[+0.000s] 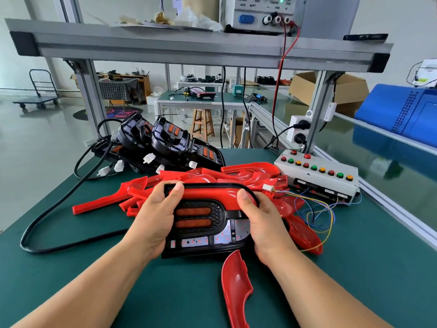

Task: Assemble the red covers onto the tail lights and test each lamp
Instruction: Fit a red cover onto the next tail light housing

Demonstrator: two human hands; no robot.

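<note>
A black tail light [203, 229] lies on the green mat in front of me, with two orange strips in its middle and a lit LED board along its lower edge. A red cover [208, 194] sits along its top edge. My left hand [156, 216] grips the lamp's left end, thumb on the cover. My right hand [262, 221] grips the right end, thumb pressing the cover's right curve. Another red cover [236, 287] lies loose just below the lamp. A heap of red covers [212, 176] lies behind it.
Several black tail lights [163, 143] with white connectors and black cables are piled at the back left. A white test box [319, 176] with coloured buttons stands at the right, thin coloured wires [319, 214] trailing from it. A power supply [260, 13] sits on the shelf above.
</note>
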